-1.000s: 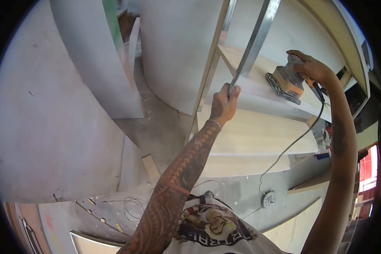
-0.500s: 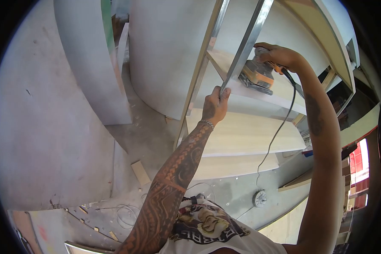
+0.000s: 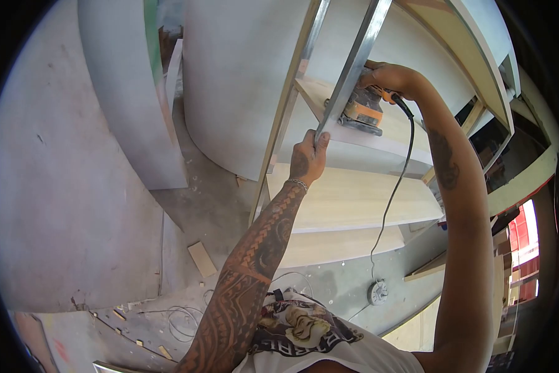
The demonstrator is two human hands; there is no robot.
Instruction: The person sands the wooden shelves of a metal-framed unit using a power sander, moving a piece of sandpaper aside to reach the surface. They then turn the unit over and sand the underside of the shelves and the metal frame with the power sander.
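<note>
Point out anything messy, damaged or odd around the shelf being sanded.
Wood offcuts and loose wire loops litter the dusty floor. The sander in the right hand trails its cord down across the shelves.

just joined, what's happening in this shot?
A person is sanding a shelving unit. The right hand grips an orange and black electric sander, pressed flat on a pale wooden shelf board near the top of the unit. The left hand is closed around a grey metal upright bar at the unit's front. The sander's black cord hangs down toward the dusty grey floor, where wood offcuts lie.
</note>
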